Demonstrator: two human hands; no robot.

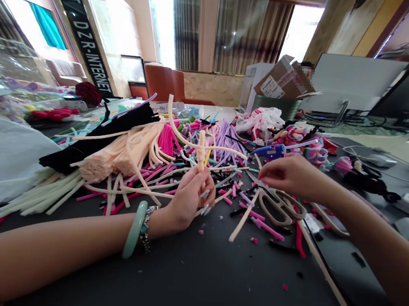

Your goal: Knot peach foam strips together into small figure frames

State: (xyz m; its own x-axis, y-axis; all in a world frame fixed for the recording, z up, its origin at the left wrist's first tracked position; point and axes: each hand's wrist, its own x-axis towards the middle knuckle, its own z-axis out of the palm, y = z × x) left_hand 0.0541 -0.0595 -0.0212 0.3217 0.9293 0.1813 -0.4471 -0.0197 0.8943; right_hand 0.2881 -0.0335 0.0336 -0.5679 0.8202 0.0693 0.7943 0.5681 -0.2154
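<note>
My left hand (pixel 189 197) pinches a twisted peach pipe cleaner piece (pixel 200 152) upright in front of me, its wrapped part just above my fingertips. My right hand (pixel 286 174) is over the beige-handled scissors (pixel 275 209), fingertips pressed together near the blades; what they hold, if anything, I cannot make out. Beside it a loose peach strip (pixel 244 218) slants across the table. A thick bundle of peach pipe cleaners (pixel 116 156) lies left of centre against a black bundle (pixel 96 141). Pale green stems (pixel 44 194) lie in front.
A blue glue gun (pixel 270 151) rests beyond my right hand. Pink offcuts (pixel 267 229) and purple pipe cleaners (pixel 225 140) litter the dark tabletop (pixel 183 282). A white plastic bag (pixel 261 122), a cardboard box (pixel 285 81) and monitors (pixel 354 83) stand at the back; part of a person's head shows there.
</note>
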